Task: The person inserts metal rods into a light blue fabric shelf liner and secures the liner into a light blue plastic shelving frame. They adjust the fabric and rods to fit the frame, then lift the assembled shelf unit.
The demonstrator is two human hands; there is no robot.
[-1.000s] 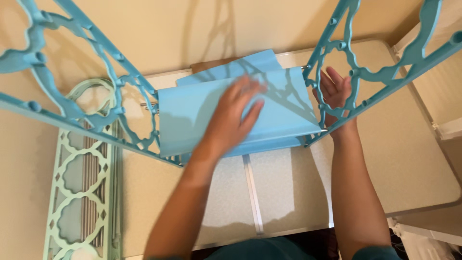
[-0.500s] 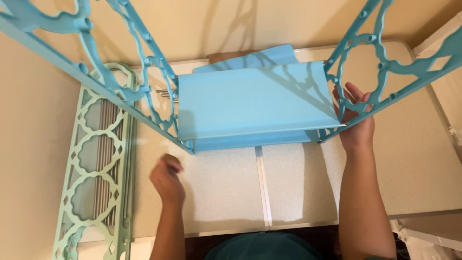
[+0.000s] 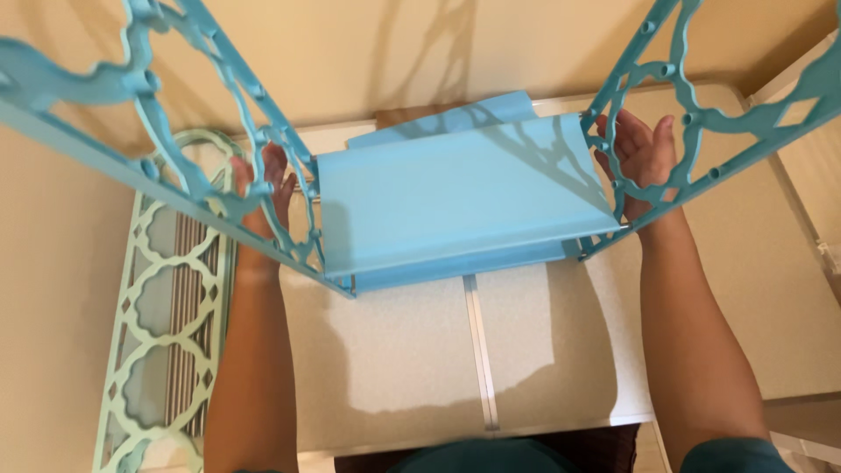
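Head view: I see shelf (image 3: 455,206) between two frames. Left hand (image 3: 261,188), right hand (image 3: 644,153) flat, fingers spread, pressing frames outside shelf, gripping nothing. Uneven push risks shelf slipping off.

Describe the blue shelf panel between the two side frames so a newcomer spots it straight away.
Start at the white folding table. Two ornate blue side frames rise from it; the flat blue shelf panel spans between them. Unlike the lattice frames and the mint green frame lying at left, it is solid and plain.
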